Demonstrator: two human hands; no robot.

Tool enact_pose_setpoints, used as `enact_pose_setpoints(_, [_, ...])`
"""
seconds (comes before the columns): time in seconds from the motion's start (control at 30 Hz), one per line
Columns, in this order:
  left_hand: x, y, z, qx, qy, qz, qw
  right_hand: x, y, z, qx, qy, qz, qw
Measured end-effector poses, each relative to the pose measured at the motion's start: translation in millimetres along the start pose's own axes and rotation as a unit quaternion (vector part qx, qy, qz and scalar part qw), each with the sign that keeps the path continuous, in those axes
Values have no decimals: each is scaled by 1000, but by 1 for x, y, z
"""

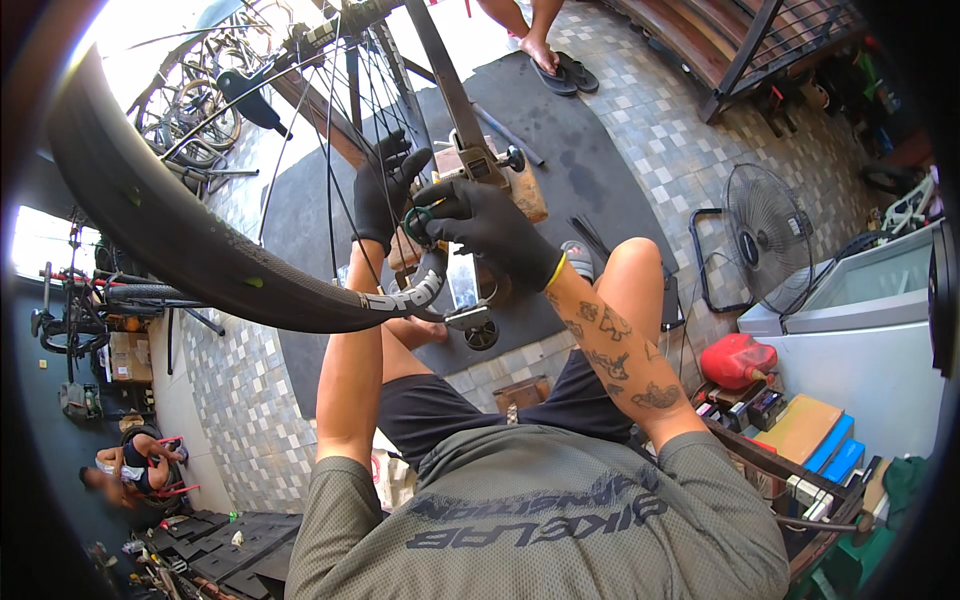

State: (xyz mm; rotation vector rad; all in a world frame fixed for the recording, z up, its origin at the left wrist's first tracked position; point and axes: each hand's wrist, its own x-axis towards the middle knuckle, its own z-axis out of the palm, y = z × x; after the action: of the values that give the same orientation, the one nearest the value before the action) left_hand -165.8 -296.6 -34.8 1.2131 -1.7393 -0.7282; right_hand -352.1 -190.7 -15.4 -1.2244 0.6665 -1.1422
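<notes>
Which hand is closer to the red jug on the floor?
The right hand. It pinches a small green tool at the wheel rim, on the same side as the red jug. The left hand grips spokes farther away.

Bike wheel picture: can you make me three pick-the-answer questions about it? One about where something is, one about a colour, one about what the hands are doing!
1. Where is the floor fan?
A. On the person's right
B. On the person's left
C. Hanging from the wheel

2. What colour is the container beside the white chest?
A. Blue
B. Red
C. Yellow

3. What are the hands doing?
A. Resting in the lap
B. Both waving in the air
C. Both gripping at the wheel

Answers:
1 A, the fan stands on the tiled floor to the right.
2 B, it is plainly red.
3 C, the gloved left hand and right hand close among the spokes, the right pinching a small green ring.
</notes>
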Motion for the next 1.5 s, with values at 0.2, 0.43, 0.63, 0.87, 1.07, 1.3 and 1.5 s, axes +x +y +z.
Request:
enact_pose_setpoints(0.2, [-50, 21, -26, -97, 107, -42, 989, 20, 11, -8, 141, -92, 71, 983])
enact_pose_setpoints(0.43, [-78, 51, -50, -120, -137, -45, 982, 26, 26, -12, 103, -86, 91, 987])
enact_pose_setpoints(0.63, [-66, 49, -56, -111, -225, -56, 966, 21, 22, -14, 58, -65, 80, 993])
enact_pose_setpoints(0.87, [-65, 53, -44, -119, -172, -75, 975, 17, 1, -20, 46, -163, 63, 983])
enact_pose_setpoints(1.07, [-70, 87, -32, -3, -105, -47, 993, 18, -1, -18, 41, -161, 48, 985])
enact_pose_setpoints(1.3, [-54, 80, -61, -140, -287, -86, 944, 27, 21, -18, 117, -168, 62, 977])
enact_pose_setpoints(1.5, [-50, 71, -45, -15, -193, -26, 981, 18, 19, -23, 71, -110, 58, 990])
